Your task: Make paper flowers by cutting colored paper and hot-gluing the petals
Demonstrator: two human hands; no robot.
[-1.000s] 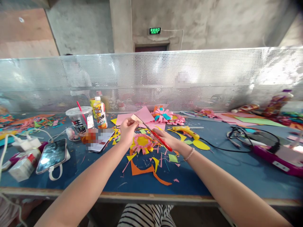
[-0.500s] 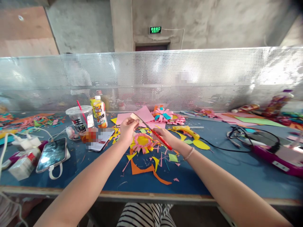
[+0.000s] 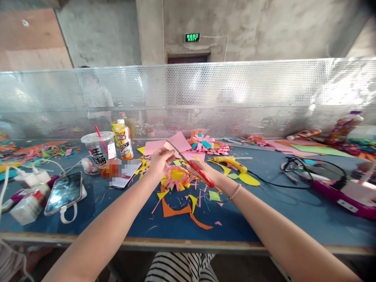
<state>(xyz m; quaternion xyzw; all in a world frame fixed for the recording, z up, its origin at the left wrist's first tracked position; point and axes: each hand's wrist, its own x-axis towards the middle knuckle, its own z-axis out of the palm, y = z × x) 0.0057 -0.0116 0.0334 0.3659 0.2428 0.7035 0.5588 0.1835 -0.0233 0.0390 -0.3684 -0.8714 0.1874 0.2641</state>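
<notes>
My right hand [image 3: 205,171] is closed around a pair of red-handled scissors [image 3: 202,175], whose blades point up and left. Pinched in my left hand [image 3: 162,160] is a small cream piece of paper [image 3: 169,147]. The scissor blades lie against this paper; whether they are open is too small to tell. Just below both hands, a pink and yellow paper flower [image 3: 177,174] rests on the blue table. Loose yellow, pink and orange scraps surround it, including a curved orange offcut [image 3: 176,208] nearer to me.
A yellow glue gun [image 3: 232,162] with a black cord lies to the right. Pink paper sheets [image 3: 152,147] and finished paper flowers [image 3: 202,141] sit behind my hands. Leftward are a lidded cup [image 3: 96,147], a bottle [image 3: 125,141] and a phone [image 3: 64,192]. A purple power strip [image 3: 335,197] is far right.
My left hand has shifted slightly right with the paper, further along the scissor blades. My right hand stays in nearly the same place, and the table items have not moved.
</notes>
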